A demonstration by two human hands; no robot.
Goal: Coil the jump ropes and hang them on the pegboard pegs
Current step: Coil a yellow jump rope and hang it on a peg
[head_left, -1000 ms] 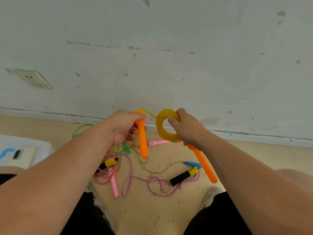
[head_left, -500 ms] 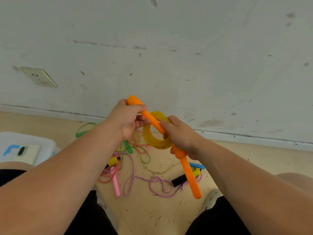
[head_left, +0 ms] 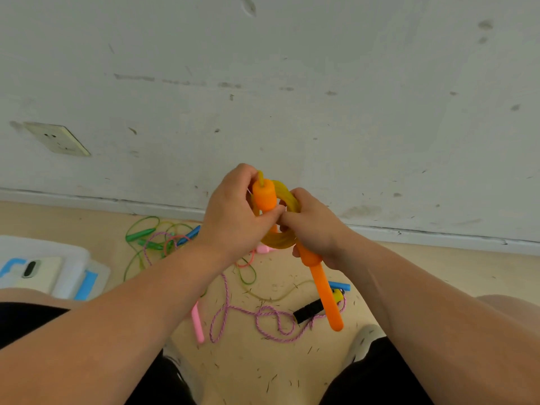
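Right now both hands meet in mid-air in front of the wall (head_left: 321,97), above the floor (head_left: 248,369). The left hand (head_left: 230,217) has its fingers curled round one orange handle (head_left: 264,197), which stands nearly upright with a bit of yellow cord poking out of its top. The right hand (head_left: 317,229) grips the coil (head_left: 277,243) of yellow rope together with the second orange handle (head_left: 326,293), which slants down and away below the fist. The coil sits between the two hands, touching both; the upper handle lies across its front. Whether that handle passes through the ring I cannot tell. On the floor below lie the other ropes, loose and tangled: a purple rope (head_left: 263,317) with a black handle (head_left: 308,311), a pink handle (head_left: 197,324), a green rope (head_left: 141,229) nearer the wall, and two blue handles (head_left: 190,234). At the far left a phone (head_left: 32,270) rests on a white bin (head_left: 74,254), and a socket (head_left: 57,138) is set in the wall above it.
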